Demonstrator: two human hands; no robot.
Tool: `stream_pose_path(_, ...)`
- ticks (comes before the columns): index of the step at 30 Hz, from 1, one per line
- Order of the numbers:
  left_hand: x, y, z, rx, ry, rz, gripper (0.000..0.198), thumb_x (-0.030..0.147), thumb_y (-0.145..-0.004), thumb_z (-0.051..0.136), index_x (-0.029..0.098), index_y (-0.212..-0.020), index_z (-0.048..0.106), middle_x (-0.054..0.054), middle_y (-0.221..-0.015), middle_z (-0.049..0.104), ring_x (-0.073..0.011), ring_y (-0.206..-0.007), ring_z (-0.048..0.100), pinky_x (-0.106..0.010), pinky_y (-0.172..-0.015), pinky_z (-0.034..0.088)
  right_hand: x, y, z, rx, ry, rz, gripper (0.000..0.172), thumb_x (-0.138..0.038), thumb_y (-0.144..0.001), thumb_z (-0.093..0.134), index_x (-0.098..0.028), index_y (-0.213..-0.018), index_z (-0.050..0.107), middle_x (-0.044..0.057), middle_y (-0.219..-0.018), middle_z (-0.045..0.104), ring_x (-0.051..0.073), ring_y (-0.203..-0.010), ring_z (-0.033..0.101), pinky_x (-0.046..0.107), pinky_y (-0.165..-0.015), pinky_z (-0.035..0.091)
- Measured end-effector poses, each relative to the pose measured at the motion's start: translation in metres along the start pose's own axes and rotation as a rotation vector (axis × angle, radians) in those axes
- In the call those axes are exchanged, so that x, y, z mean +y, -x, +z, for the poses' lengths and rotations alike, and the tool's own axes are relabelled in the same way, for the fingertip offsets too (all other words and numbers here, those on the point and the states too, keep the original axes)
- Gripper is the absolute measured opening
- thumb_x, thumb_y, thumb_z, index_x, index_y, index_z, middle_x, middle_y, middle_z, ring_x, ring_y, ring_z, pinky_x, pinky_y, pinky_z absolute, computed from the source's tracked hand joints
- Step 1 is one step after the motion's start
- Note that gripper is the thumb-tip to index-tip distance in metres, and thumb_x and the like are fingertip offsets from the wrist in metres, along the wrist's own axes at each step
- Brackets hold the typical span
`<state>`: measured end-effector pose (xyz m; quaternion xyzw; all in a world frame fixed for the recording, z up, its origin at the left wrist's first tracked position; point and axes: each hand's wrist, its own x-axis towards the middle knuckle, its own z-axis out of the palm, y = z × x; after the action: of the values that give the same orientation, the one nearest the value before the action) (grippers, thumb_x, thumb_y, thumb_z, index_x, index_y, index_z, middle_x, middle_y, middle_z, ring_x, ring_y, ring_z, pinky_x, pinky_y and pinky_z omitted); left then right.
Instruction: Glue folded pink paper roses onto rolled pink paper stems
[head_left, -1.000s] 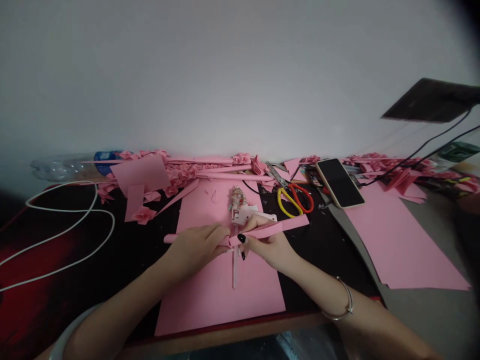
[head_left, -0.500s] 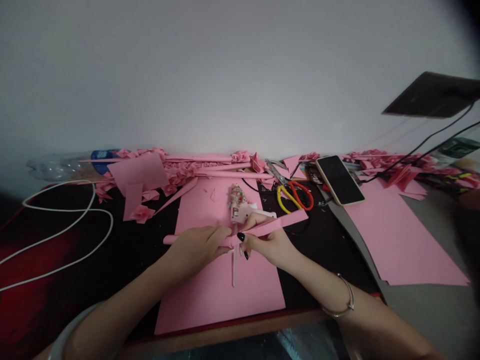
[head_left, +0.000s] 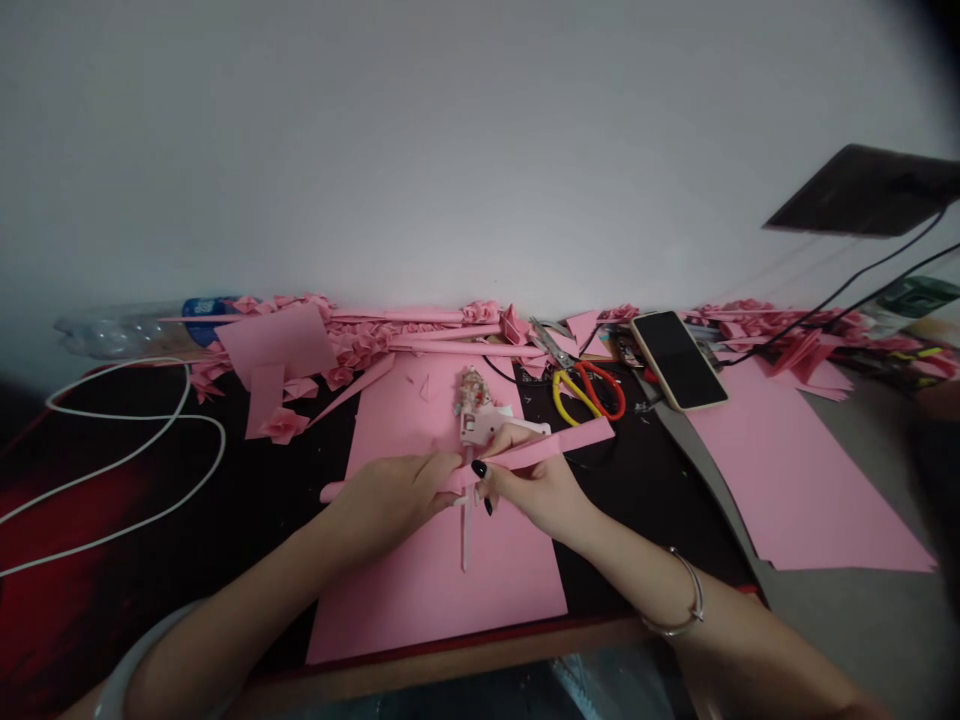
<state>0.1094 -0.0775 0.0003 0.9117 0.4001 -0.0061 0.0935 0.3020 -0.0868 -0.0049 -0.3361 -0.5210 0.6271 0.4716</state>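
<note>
Between my hands runs a long pink paper strip point(head_left: 585, 435), its right end flat and its left end looking rolled or folded into a narrow tube. My left hand point(head_left: 397, 492) is wrapped over the left part. My right hand point(head_left: 536, 490) pinches the strip near the middle, thumb on top, close to the left fingertips. Just behind and partly under the hands lies a pale pink glue gun point(head_left: 480, 425), with a translucent glue stick point(head_left: 466, 545) poking out towards me. Both rest over a pink paper sheet point(head_left: 442, 590) on the dark table.
Scissors point(head_left: 589, 392) with yellow and red handles and a phone point(head_left: 679, 360) lie behind on the right. Pink paper flowers point(head_left: 360, 350) and rolled stems line the wall. A white cable point(head_left: 217, 430) loops at left; a paper stack point(head_left: 810, 480) lies at right.
The strip's left end has dipped slightly and shifted a little left. Both hands keep their hold on the paper, nearly in the same place.
</note>
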Motion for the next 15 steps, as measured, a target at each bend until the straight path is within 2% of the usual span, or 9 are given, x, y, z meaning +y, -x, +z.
stream_pose_path(4, 0.0004, 0.0015, 0.0002, 0.001, 0.007, -0.005, 0.020, 0.029, -0.094, 0.040, 0.016, -0.093, 0.056, -0.005, -0.081, 0.069, -0.0197, -0.069, 0.067, -0.027, -0.056, 0.046, 0.0013, 0.0008, 0.0011, 0.016, -0.030, 0.018, 0.016, -0.023, -0.078, 0.069, -0.018, -0.073, 0.054, -0.003, -0.057, 0.066, 0.008, -0.044, 0.060, 0.020, -0.044, 0.051)
stream_pose_path(10, -0.0007, 0.0036, 0.0053, 0.030, 0.003, 0.007, 0.023, 0.033, -0.094, 0.039, 0.017, -0.100, 0.055, -0.004, -0.080, 0.069, -0.0202, -0.067, 0.066, -0.027, -0.053, 0.043, 0.0052, 0.0000, 0.0013, 0.015, -0.166, 0.050, 0.017, -0.023, -0.076, 0.070, -0.017, -0.072, 0.055, -0.004, -0.054, 0.066, 0.008, -0.043, 0.058, 0.018, -0.042, 0.047)
stream_pose_path(15, -0.0006, 0.0020, 0.0050, 0.023, 0.027, -0.002, 0.022, 0.030, -0.094, 0.038, 0.016, -0.097, 0.055, -0.005, -0.079, 0.068, -0.0217, -0.068, 0.066, -0.029, -0.054, 0.044, 0.0018, 0.0024, 0.0034, 0.041, -0.066, 0.036, 0.019, -0.026, -0.077, 0.069, -0.017, -0.072, 0.053, -0.002, -0.056, 0.067, 0.008, -0.043, 0.059, 0.020, -0.044, 0.050)
